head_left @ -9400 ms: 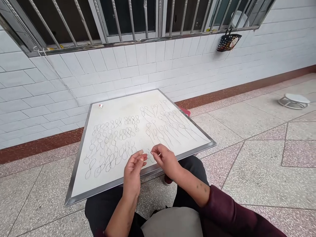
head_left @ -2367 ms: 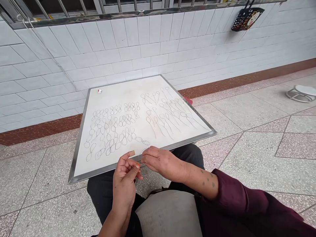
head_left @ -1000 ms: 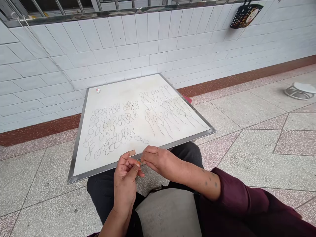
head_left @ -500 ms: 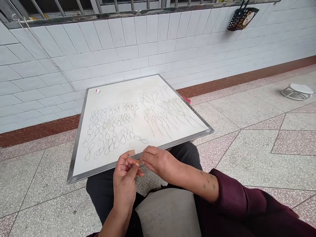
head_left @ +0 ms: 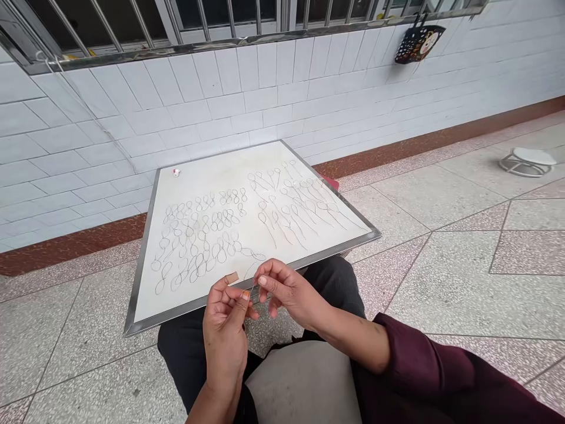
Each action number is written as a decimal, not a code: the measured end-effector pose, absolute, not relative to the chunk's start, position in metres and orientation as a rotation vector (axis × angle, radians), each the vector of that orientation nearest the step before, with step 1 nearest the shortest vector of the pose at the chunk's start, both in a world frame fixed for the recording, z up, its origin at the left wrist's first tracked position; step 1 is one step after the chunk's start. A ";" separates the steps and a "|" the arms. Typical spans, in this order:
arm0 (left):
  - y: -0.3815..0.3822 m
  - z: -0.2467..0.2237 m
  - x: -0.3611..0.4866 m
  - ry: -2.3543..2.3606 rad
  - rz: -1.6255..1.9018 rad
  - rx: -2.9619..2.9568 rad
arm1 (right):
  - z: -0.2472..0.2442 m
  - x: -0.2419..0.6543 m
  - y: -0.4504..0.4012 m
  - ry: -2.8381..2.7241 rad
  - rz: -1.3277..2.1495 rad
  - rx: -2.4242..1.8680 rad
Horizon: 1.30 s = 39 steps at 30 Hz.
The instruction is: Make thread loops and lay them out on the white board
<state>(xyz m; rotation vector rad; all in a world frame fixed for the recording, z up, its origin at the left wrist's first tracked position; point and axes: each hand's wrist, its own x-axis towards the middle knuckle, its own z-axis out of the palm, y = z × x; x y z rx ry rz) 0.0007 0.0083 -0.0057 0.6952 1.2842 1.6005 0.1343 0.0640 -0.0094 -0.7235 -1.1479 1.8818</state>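
Your L hand point(head_left: 226, 331) pinches thin strand point(head_left: 252, 288), prob. to steady it; R hand point(head_left: 295, 295) pinches it alongside, prob. for ctrl. Looped strands point(head_left: 199, 265) beyond both on bench point(head_left: 212, 168), prob. spread vs. tangles.

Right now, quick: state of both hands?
Left hand: closed, thumb and finger pinching a thin strand.
Right hand: fingers curled at the strand; whether they grip it, I can't tell.

soft even daylight, faint shadows, mild glare, stretched edges
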 end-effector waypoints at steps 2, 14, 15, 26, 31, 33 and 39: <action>0.008 -0.007 0.001 1.281 1.604 0.696 | -0.008 0.132 0.063 -1.068 1.921 -0.730; 0.010 -0.008 0.008 1.200 1.633 0.622 | -0.018 0.123 0.061 -0.807 1.950 -0.601; 0.010 -0.009 0.008 1.189 1.637 0.610 | -0.020 0.122 0.061 -0.796 1.940 -0.587; 0.008 -0.010 0.007 1.232 1.622 0.661 | -0.019 0.122 0.061 -1.065 1.775 -0.651; 0.007 -0.012 0.007 1.219 1.600 0.642 | -0.019 0.127 0.064 -1.166 1.780 -0.655; 0.007 -0.012 0.007 1.202 1.591 0.639 | -0.020 0.128 0.064 -1.192 1.777 -0.662; 0.007 -0.007 0.007 1.148 1.556 0.656 | -0.021 0.130 0.063 -1.216 1.814 -0.683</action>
